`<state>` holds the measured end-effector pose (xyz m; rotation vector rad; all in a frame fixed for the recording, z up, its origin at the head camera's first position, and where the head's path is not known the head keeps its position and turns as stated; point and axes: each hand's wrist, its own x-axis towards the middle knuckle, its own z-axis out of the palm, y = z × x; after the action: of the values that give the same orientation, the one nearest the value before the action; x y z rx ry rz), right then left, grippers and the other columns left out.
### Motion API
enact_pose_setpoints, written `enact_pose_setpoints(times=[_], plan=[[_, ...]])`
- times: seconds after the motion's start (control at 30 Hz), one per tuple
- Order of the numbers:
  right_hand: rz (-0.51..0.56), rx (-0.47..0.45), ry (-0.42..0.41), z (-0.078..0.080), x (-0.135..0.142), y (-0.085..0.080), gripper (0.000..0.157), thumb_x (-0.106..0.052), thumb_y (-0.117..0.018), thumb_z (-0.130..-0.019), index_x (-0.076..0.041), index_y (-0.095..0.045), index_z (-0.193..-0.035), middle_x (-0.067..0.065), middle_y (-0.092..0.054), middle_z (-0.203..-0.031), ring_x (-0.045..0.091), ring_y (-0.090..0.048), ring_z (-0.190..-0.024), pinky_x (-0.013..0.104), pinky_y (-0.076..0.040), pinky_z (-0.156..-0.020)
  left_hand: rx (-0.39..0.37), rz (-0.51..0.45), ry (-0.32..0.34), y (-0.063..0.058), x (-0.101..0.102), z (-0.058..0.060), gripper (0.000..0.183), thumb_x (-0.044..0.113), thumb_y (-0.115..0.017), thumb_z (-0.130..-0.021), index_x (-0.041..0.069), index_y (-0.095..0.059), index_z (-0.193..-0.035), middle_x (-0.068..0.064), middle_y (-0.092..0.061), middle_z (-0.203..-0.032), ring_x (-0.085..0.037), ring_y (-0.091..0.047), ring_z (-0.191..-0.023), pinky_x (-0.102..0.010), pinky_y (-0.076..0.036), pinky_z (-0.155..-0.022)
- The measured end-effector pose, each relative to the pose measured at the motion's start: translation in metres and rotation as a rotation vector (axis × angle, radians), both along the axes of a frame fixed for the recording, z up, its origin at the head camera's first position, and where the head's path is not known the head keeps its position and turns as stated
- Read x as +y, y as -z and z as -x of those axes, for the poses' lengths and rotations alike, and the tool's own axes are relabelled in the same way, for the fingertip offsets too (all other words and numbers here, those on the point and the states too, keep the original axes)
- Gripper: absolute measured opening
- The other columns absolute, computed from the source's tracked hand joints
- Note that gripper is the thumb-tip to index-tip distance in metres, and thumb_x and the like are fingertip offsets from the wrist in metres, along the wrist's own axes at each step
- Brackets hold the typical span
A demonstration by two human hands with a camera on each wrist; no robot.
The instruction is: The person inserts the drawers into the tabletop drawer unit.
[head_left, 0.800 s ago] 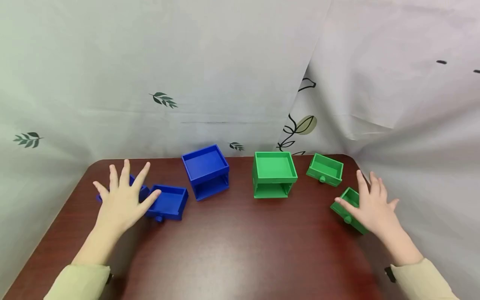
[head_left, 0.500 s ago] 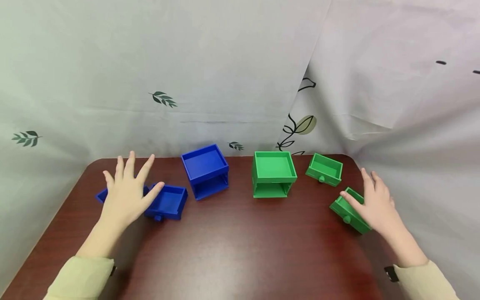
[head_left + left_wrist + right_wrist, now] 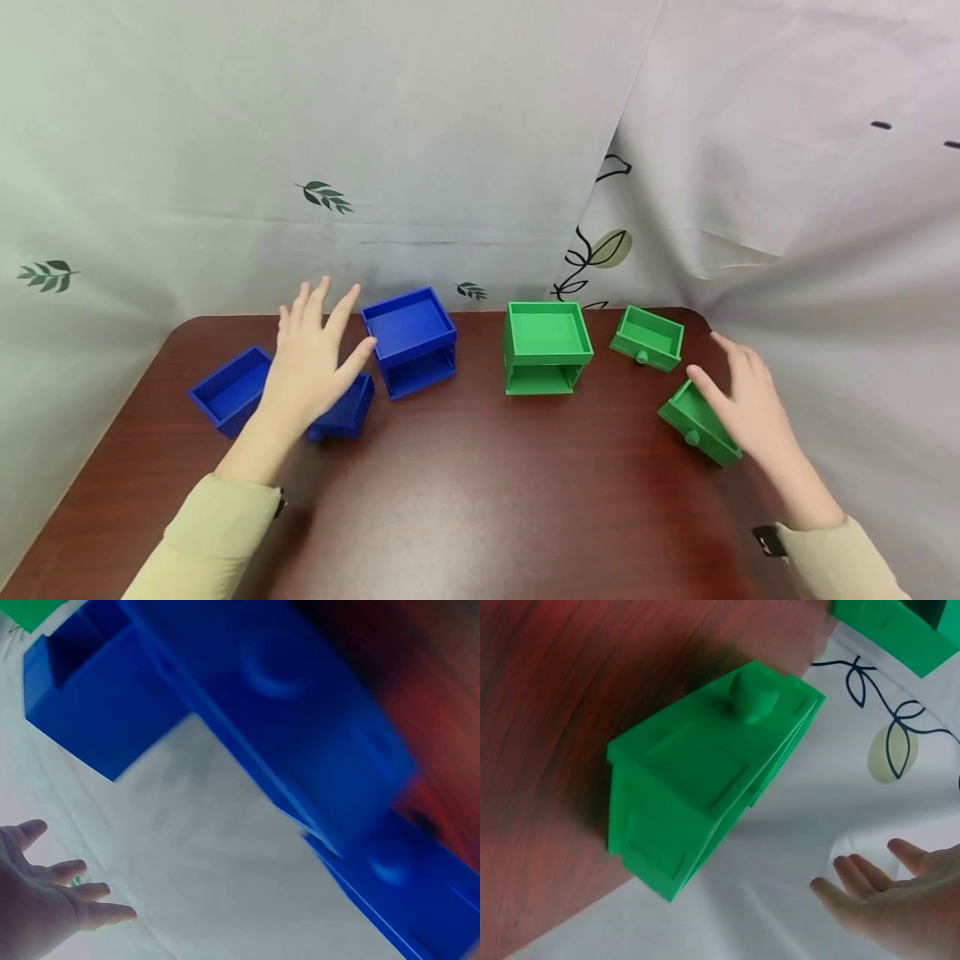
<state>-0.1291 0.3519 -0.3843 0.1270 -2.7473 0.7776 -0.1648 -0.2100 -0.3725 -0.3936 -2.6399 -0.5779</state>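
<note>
In the head view my left hand [image 3: 307, 362], fingers straight and spread, hovers over a blue drawer [image 3: 351, 410] and hides much of it. Another blue drawer [image 3: 232, 390] lies to its left. Just right of that hand stands a blue drawer cabinet [image 3: 412, 327] with an open front. My right hand [image 3: 750, 408] is extended above a tilted green drawer [image 3: 693, 417], covering its right part; a round knob shows on its front in the right wrist view. Farther back sits a second green drawer [image 3: 650, 335]. Neither hand grips anything.
A green drawer cabinet [image 3: 550, 333], its front open, stands beside the blue one near the back edge of the dark wooden table [image 3: 487, 492]. A pale cloth with leaf prints [image 3: 450, 150] hangs behind and along the right side.
My left hand has moved right, away from the left blue drawer, uncovering it, and toward the blue cabinet. My right hand's fingers have drawn closer together over the green drawer.
</note>
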Motion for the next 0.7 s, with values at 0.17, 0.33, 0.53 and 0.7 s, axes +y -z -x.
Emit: enact_pose_setpoints(times=[0.17, 0.33, 0.53, 0.7], plan=[[0.082, 0.016, -0.003, 0.001, -0.009, -0.003, 0.061, -0.033, -0.054, -0.111, 0.002, -0.040, -0.160, 0.036, -0.048, -0.151, 0.054, -0.045, -0.136, 0.067, -0.038, -0.106, -0.001, -0.030, 0.037, -0.008, 0.026, 0.008, 0.068, 0.043, -0.060, -0.106, 0.016, -0.040, -0.165, -0.028, -0.028, -0.171, -0.054, -0.018, -0.161, -0.079, -0.015, -0.128], [0.187, 0.024, -0.004, 0.004, -0.016, 0.000, 0.054, -0.031, -0.054, -0.112, 0.000, -0.047, -0.156, 0.030, -0.055, -0.149, 0.016, -0.057, -0.131, 0.013, -0.041, -0.104, 0.015, -0.051, 0.078, -0.010, 0.050, 0.014, 0.067, 0.042, -0.063, -0.104, 0.012, -0.045, -0.162, -0.027, -0.032, -0.170, -0.051, -0.021, -0.161, -0.075, -0.017, -0.130], [0.342, 0.020, -0.018, 0.007, -0.022, 0.007, 0.047, -0.026, -0.052, -0.113, 0.004, -0.054, -0.149, -0.017, -0.062, -0.131, -0.024, -0.048, -0.109, -0.006, -0.038, -0.089, 0.020, -0.096, 0.126, -0.013, 0.078, 0.018, 0.064, 0.042, -0.062, -0.104, 0.011, -0.049, -0.159, -0.026, -0.034, -0.169, -0.049, -0.024, -0.161, -0.072, -0.021, -0.131], [0.477, -0.028, -0.024, 0.009, -0.027, 0.011, 0.039, -0.027, -0.048, -0.114, -0.003, -0.058, -0.143, -0.037, -0.058, -0.116, -0.019, -0.056, -0.107, -0.001, -0.044, -0.090, -0.004, -0.153, 0.161, -0.014, 0.101, 0.021, 0.062, 0.041, -0.059, -0.106, 0.012, -0.048, -0.160, -0.024, -0.036, -0.169, -0.047, -0.027, -0.160, -0.069, -0.029, -0.129]])
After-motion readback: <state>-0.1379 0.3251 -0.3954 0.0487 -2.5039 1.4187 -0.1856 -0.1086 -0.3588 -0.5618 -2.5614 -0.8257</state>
